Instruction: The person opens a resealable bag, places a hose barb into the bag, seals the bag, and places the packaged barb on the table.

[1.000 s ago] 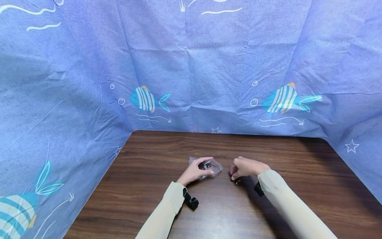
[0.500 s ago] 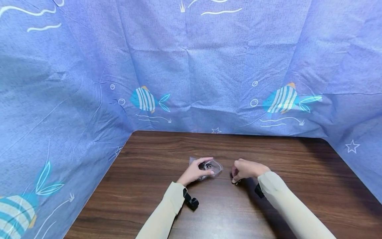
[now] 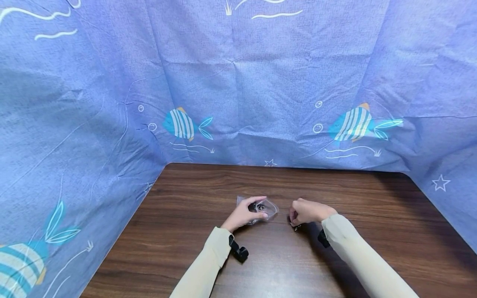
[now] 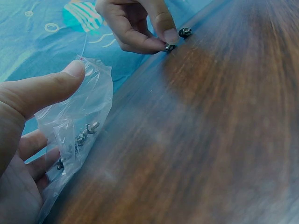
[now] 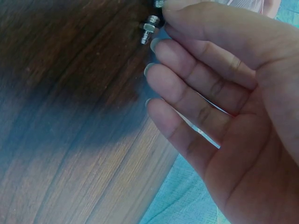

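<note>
A clear plastic bag (image 4: 96,93) is held by my left hand (image 3: 242,214), thumb at its mouth and fingers curled along its far side. Inside the bag lie several small metal fittings (image 4: 83,136). To the right, my right hand (image 3: 306,210) is down at the tabletop. Between its thumb and index fingertip it pinches a small metal fitting (image 4: 170,47), mostly covered by the fingers. Close beside those fingertips, a second barbed metal fitting (image 5: 149,29) lies on the wood. The right hand's other fingers are loosely bent and hold nothing.
Both hands work over a dark wood-grain table (image 3: 201,186). A blue cloth (image 3: 261,82) printed with striped fish hangs behind the table and along its sides. Black camera mounts (image 3: 238,250) are strapped at the wrists.
My right hand has dropped slightly toward the tabletop, and its thumb and index finger have come together on a fitting. The left hand and the bag stay in place.
</note>
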